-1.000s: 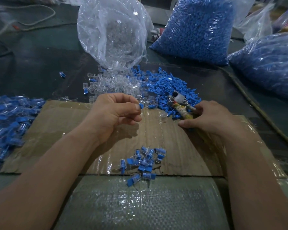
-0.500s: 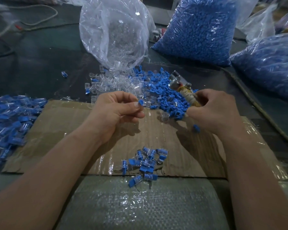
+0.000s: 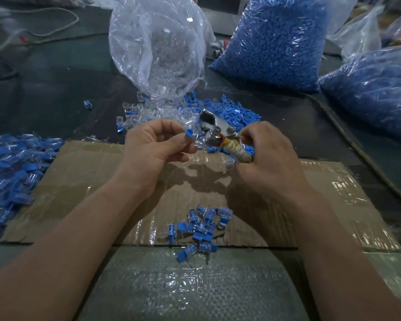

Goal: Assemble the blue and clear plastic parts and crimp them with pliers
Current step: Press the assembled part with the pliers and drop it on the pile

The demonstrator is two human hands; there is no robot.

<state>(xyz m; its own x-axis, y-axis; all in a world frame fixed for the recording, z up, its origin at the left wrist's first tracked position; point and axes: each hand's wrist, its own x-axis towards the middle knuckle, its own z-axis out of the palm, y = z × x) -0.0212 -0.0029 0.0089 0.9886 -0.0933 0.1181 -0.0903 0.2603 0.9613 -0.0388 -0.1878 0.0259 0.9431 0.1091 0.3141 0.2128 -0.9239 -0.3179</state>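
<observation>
Far side of the worktop [image 3: 44,89] is all bags. There's a clear bag [image 3: 158,42] lying with its mouth toward me, and clear parts are spilling out of it into a loose clear pile [image 3: 153,114]. Just right of it is a fat sack [image 3: 271,40] stuffed with blue parts, and a second blue sack [image 3: 375,89] sits at the far right edge. A loose blue pile [image 3: 232,112] touches the clear one.

Left hand [image 3: 153,151] is up over the far edge of the cardboard [image 3: 102,181], thumb and forefinger pinching a small blue part [image 3: 189,133], other fingers curled under. Right hand [image 3: 269,158] has its fingers wrapped round the taped handle of the pliers [image 3: 220,135]. The metal head points far-left, just beside the part, and I can't tell if the jaws are parted.

A small cluster of joined pieces [image 3: 202,225] lies at the cardboard's near edge, a few over it on the woven sheet [image 3: 190,286]. There's a big heap [image 3: 12,163] of them off the left edge. Plain cardboard shows between the forearms and out toward the right corner.
</observation>
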